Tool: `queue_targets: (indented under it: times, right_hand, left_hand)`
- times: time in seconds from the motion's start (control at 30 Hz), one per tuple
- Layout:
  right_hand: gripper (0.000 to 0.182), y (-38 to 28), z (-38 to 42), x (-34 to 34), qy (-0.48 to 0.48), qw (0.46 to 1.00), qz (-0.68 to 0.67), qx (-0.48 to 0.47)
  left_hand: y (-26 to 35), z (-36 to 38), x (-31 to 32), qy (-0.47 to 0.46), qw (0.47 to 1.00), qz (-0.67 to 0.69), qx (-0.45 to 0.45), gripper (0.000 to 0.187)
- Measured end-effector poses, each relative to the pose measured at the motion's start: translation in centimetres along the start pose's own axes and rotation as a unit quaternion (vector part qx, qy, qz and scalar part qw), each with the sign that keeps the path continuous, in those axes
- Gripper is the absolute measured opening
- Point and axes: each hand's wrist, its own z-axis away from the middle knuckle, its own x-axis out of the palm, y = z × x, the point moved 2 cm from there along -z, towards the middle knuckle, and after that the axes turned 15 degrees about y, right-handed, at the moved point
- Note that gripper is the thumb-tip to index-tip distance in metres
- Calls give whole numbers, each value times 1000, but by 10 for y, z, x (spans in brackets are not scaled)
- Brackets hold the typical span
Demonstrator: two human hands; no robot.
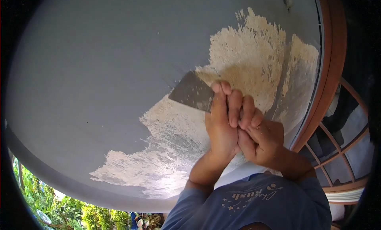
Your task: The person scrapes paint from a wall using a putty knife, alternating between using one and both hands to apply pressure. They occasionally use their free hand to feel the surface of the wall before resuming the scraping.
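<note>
A wide-bladed paint scraper (191,92) lies against a grey painted surface (99,71), its blade pointing up and to the left. My left hand (223,128) is closed around the scraper's handle, a digit stretched along the base of the blade. Pressed tightly against it, my right hand (266,140) is closed too, and the fingers of both overlap. Between them the handle is hidden. Around the blade spreads a rough, pale bare patch (254,51) with ragged paint edges. Part of this patch (158,130) continues below and left of the blade.
A reddish-brown frame (333,43) curves along the right side, beside a gridded window or door (341,150). Green plants (71,210) show at the lower left. My blue shirt (254,202) fills the bottom.
</note>
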Motion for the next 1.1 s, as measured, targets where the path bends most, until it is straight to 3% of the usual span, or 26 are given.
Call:
queue_targets:
  times: [0.43,0.53,0.77,0.97,1.1]
  right_hand:
    - [23,11,-8,13,7,1000,-7,14]
    - [24,0,6,4,-7,1000,25,0]
    - [22,-5,4,3,-28,998,45,30]
    - [23,-13,25,5,11,998,41,52]
    - [23,-13,14,9,-2,998,57,23]
  left_hand:
    - [9,-13,10,-7,998,-42,44,22]
    - [2,0,-6,-3,1000,-27,-7,22]
    - [8,-3,0,-7,999,-15,-36,25]
    - [0,8,-17,2,998,-16,-56,26]
    - [9,2,-12,-17,998,-19,-56,26]
